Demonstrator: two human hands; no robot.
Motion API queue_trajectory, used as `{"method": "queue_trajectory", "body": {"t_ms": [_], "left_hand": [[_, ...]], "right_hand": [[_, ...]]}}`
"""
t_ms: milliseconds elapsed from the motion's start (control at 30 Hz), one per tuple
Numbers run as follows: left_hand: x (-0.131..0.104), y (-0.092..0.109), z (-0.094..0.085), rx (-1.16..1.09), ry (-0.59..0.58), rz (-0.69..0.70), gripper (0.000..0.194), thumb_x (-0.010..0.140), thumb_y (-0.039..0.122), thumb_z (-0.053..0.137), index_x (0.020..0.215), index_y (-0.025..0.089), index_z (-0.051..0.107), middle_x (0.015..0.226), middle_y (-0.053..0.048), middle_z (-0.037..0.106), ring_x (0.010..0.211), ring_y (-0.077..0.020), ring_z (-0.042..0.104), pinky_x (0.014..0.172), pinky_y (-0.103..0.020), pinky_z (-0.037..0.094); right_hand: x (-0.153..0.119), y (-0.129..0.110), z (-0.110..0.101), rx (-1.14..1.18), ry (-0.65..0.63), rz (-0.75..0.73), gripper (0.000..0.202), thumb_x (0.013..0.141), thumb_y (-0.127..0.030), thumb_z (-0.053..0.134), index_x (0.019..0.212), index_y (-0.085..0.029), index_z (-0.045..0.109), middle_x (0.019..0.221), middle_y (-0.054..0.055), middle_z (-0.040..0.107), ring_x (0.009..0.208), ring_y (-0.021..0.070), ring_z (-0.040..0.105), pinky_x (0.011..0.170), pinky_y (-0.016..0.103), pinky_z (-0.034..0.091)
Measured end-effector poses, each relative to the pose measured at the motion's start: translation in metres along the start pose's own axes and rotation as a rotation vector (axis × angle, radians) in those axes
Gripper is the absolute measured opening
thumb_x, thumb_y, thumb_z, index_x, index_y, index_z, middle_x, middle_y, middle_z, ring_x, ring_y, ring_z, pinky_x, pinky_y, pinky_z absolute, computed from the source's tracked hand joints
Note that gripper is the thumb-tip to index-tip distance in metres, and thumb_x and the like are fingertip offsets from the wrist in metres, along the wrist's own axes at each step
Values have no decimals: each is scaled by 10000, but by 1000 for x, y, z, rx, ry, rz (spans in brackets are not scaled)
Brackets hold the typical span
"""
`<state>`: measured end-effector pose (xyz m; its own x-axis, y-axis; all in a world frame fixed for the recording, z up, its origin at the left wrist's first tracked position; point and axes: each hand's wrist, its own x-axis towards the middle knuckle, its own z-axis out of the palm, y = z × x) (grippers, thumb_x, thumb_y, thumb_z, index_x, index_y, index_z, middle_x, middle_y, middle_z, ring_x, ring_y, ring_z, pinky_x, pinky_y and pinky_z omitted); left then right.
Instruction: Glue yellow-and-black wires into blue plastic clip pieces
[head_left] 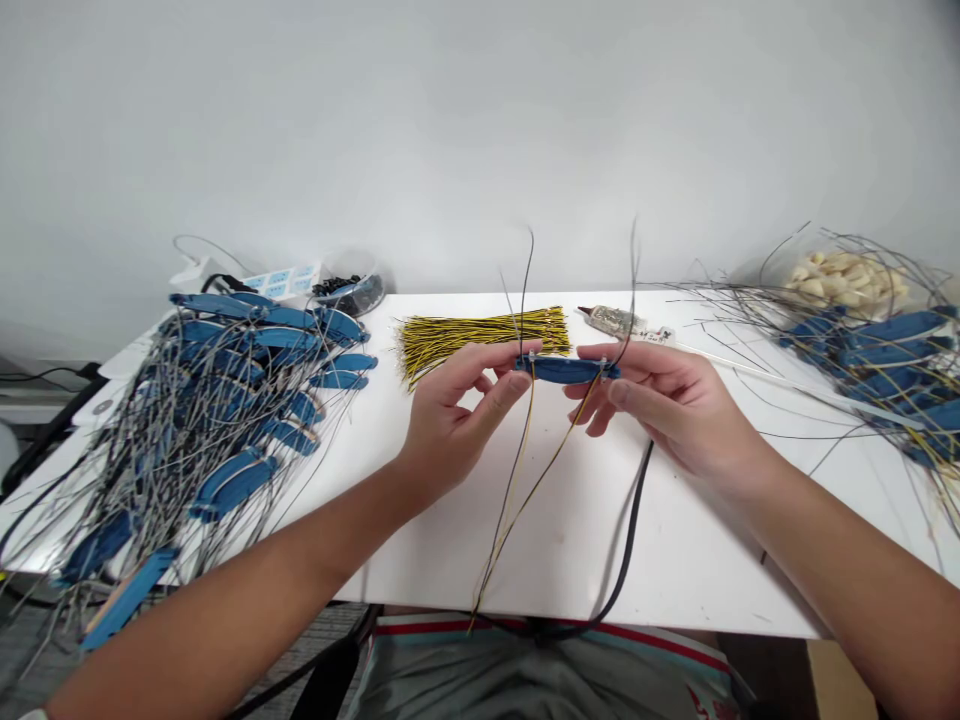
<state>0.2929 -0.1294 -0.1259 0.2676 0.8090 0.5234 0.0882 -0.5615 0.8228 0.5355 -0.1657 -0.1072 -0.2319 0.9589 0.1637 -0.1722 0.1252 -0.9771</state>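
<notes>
A small curved blue piece (566,370) is held level above the white table, in the middle of the view. My left hand (472,400) pinches its left end between thumb and fingers. Its right end is gripped by my right hand (660,395) in the same way. From each end a thin dark wire rises, and a yellow-and-black wire (551,462) hangs down from each, the two meeting near the table's front edge. Behind the hands lies a bundle of yellow-and-black wires (480,335).
Many blue pieces with grey wires (236,480) are heaped at the left, beside a clear container of black parts (360,285) and a power strip (281,282). At the right are more wired blue pieces (896,345), pale parts (847,280) and a glue bottle (615,320).
</notes>
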Motion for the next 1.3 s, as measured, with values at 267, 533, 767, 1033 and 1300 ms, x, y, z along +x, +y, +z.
{"method": "queue_trajectory", "body": {"t_ms": [267,533,767,1033,1300], "left_hand": [[3,7,2,44,50,8,242,992,342,754,1197,216,776,1167,-75,782,927,-143,695,675,-254,554],[3,6,2,92,81,-42,200,1009,388,725,1095,212,768,1073,-64,761,960,-157,692,661,-245,542],[2,6,4,57,112,-163,278,1009,468,708,1089,211,780,1024,-69,753,856,-142,677,565,-220,497],[2,3,7,8,125,-243,313,980,494,744,1140,230,794,1110,-78,780,857,-144,690,537,-203,498],[3,-2,7,-71,106,-256,299,965,495,763,1111,236,783,1091,-64,766,764,-114,627,538,-205,481]], "right_hand": [[-4,-1,10,-98,110,19,283,940,-294,833,1223,-288,824,1007,63,838,886,240,815,768,388,696],[-1,6,7,-123,30,71,278,943,-353,837,1211,-278,828,1021,75,840,884,245,820,778,387,702],[-4,12,13,-128,24,85,310,932,-383,851,1220,-273,816,1047,79,834,921,262,824,828,405,697],[-7,14,17,-247,66,65,381,880,-414,897,1226,-277,813,1070,74,828,947,266,814,940,442,668],[-8,15,15,-309,84,11,371,870,-427,901,1204,-285,822,1023,68,837,914,276,816,926,469,679]]}}
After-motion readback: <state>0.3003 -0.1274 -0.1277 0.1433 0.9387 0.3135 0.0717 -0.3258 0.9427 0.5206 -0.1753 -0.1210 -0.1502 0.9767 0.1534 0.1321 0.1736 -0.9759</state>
